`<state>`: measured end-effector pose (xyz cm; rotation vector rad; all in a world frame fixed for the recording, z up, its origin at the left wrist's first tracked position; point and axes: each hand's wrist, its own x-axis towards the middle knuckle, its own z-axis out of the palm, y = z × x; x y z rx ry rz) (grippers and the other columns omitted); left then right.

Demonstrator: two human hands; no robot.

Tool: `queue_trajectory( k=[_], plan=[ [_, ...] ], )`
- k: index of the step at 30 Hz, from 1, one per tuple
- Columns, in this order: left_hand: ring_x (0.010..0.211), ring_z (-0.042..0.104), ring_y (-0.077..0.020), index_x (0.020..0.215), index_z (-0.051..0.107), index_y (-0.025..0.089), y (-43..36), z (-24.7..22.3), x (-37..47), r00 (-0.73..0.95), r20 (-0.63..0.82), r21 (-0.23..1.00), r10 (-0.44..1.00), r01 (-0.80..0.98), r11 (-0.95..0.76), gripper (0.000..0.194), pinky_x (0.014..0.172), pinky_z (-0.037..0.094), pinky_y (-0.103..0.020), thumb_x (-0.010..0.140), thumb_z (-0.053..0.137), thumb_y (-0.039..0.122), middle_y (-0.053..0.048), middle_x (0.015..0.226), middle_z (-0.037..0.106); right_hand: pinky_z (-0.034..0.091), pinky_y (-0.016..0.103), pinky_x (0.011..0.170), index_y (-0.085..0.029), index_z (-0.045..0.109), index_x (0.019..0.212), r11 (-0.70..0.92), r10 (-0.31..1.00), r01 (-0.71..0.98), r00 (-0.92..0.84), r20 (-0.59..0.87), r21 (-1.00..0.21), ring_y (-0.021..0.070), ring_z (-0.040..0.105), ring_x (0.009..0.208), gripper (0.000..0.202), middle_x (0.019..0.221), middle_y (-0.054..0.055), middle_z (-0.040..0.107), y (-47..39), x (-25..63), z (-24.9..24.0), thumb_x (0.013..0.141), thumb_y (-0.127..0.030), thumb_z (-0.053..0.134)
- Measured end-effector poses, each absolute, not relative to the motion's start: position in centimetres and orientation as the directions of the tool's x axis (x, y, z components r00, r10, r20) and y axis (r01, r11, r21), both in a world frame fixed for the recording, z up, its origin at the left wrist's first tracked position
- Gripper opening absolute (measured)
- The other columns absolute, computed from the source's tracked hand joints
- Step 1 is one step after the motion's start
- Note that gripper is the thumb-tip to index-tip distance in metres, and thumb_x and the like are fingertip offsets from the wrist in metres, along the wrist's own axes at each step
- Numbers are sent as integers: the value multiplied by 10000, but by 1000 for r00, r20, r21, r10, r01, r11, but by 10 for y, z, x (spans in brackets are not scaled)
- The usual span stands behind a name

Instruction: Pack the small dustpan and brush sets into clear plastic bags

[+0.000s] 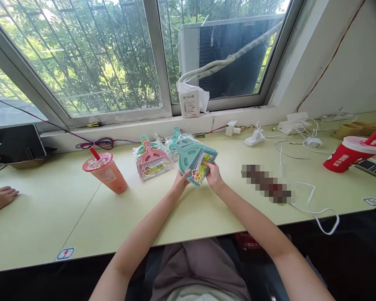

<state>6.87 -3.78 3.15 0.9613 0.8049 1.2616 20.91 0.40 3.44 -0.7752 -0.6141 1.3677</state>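
Between my two hands is a teal mini dustpan and brush set with a yellow-green label, tilted above the table. My left hand grips its lower left edge, the thumb lying on the front. On the right side, my right hand pinches the edge with its thumb near the label. Behind and to the left lies a pink dustpan and brush set in clear wrapping, on top of other sets. Another wrapped teal set lies just behind the held one and is partly hidden by it.
An orange drink cup stands to the left and a red cup at the right. White cables and a power strip lie on the right. Another person's hand rests at the left. A tablet stands behind it.
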Motion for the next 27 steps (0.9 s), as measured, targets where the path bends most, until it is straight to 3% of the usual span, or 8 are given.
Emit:
queue_trajectory(
  k=[5, 10, 17, 27],
  plan=[
    [1072, 610, -303, 1293, 450, 229, -37, 25, 69, 8, 30, 966, 1000, -258, -27, 820, 857, 527, -452, 578, 840, 326, -110, 1184, 636, 564, 319, 696, -213, 594, 839, -75, 978, -658, 96, -183, -749, 203, 666, 764, 199, 785, 8, 698, 6, 206, 27, 649, -236, 651],
    [1130, 579, -330, 1286, 455, 213, -35, 22, 71, 15, 71, 970, 997, -233, -66, 836, 917, 500, -484, 558, 852, 324, -113, 1192, 631, 540, 246, 621, -193, 636, 827, -97, 969, -709, 94, -230, -698, 151, 639, 705, 124, 774, -6, 701, 9, 210, 32, 745, -286, 635],
    [1172, 553, -340, 1270, 459, 195, -34, 22, 72, 38, 137, 965, 990, -230, -125, 803, 965, 468, -498, 578, 847, 324, -120, 1220, 620, 532, 232, 584, -185, 623, 798, -105, 942, -706, 155, -298, -700, 139, 643, 655, 91, 727, -10, 699, 7, 209, 34, 786, -275, 624],
    [1249, 492, -334, 1277, 455, 176, -31, 13, 76, 39, 239, 960, 970, -162, -230, 846, 1052, 386, -496, 550, 864, 313, -140, 1265, 583, 560, 268, 608, -196, 574, 784, -85, 918, -644, 246, -311, -760, 162, 656, 673, 263, 721, -6, 688, 11, 211, 22, 689, -328, 780]
  ],
)
